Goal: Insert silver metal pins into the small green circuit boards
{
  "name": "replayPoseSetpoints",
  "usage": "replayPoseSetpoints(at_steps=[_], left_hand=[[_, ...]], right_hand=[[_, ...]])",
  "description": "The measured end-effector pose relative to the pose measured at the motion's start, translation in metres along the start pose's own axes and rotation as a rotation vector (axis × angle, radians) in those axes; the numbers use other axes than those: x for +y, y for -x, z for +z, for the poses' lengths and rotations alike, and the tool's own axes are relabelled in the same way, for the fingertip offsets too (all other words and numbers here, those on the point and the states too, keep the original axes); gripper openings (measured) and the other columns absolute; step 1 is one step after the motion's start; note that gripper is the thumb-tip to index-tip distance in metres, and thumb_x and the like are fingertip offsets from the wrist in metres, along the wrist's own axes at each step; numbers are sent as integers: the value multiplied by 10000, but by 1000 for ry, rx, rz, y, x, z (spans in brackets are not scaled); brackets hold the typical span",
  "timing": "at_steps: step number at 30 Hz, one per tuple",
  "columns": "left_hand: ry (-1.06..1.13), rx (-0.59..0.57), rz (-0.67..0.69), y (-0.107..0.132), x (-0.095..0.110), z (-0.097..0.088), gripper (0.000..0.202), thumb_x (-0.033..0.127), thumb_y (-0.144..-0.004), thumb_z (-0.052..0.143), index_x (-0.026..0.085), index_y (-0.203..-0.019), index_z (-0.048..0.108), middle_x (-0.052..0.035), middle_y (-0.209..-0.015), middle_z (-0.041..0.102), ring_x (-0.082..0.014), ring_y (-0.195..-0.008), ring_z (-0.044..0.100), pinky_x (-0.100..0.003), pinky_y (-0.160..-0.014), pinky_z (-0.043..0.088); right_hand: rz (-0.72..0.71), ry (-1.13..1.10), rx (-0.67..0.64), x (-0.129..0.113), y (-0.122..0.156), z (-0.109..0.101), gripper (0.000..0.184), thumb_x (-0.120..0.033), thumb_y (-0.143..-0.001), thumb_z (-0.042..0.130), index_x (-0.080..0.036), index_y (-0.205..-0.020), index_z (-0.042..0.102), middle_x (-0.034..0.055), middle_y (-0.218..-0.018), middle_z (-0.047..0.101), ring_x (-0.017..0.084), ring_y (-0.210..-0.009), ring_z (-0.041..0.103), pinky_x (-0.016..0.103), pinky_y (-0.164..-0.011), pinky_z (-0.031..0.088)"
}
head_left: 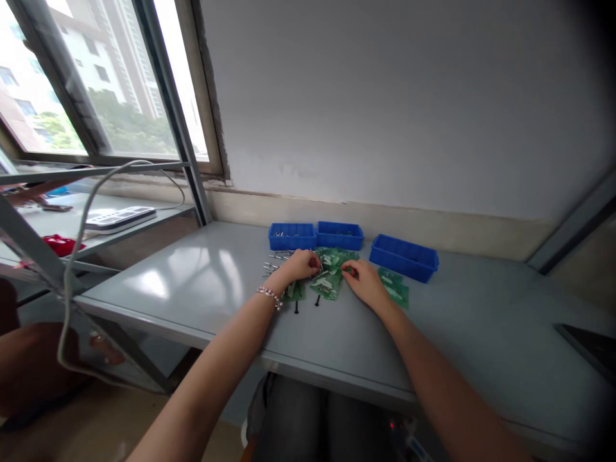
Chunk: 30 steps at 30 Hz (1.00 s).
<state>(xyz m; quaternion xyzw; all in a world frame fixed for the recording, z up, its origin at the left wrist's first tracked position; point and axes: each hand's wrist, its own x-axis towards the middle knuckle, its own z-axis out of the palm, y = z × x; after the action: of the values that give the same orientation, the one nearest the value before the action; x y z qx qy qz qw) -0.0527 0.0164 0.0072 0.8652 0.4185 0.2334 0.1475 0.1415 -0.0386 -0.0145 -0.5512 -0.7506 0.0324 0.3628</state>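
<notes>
My left hand [299, 264], with a bead bracelet on its wrist, rests on the grey table [202, 282] with its fingers curled over green circuit boards [330, 276]. My right hand [364, 280] lies on the same pile, its fingertips pinched at the edge of a board. Whether either hand grips a board or only touches it is too small to tell. Several small metal parts [274, 260] lie left of my left hand. Two black screws [306, 304] lie in front of the boards. Another green board [395, 287] lies right of my right hand.
Three blue plastic bins [292, 235] [339, 235] [404, 256] stand in a row behind the boards, near the wall. A lower shelf at the left carries a white power strip [118, 218] and a red item [60, 244]. A grey cable [72, 269] hangs over a metal frame.
</notes>
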Motion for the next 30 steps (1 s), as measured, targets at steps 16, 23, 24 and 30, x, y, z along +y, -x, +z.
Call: replayPoseSetpoints(at_steps=[16, 23, 24, 30], left_hand=[[135, 196, -50, -4, -5, -1, 121, 93, -634, 588, 155, -703, 665, -35, -682, 644, -154, -640, 537, -266, -674, 414], [437, 261, -94, -5, 5, -8, 124, 240, -687, 627, 126, -736, 641, -47, -708, 632, -131, -644, 538, -249, -617, 425], [490, 240, -94, -4, 7, -8, 144, 257, -688, 630, 122, -738, 637, -46, -700, 630, -124, -634, 539, -241, -602, 425], [738, 129, -85, 0, 19, -5, 250, 331, -655, 666, 106, -754, 622, -39, -667, 618, -96, -577, 523, -217, -552, 415]], right_hand=[[17, 8, -60, 2, 2, 2, 151, -107, -727, 545, -196, -806, 639, 2, -712, 450, 141, -653, 497, 263, -627, 390], [1, -32, -17, -3, 1, -1, 135, -142, -751, 533, -189, -842, 620, -4, -705, 476, 127, -608, 486, 262, -618, 390], [-2, -39, -13, -4, 0, -2, 130, -157, -755, 536, -187, -850, 619, -2, -708, 482, 127, -602, 484, 261, -612, 388], [-21, -72, -22, -11, 0, -4, 129, -248, -744, 591, -197, -846, 651, -3, -687, 492, 132, -591, 486, 259, -600, 384]])
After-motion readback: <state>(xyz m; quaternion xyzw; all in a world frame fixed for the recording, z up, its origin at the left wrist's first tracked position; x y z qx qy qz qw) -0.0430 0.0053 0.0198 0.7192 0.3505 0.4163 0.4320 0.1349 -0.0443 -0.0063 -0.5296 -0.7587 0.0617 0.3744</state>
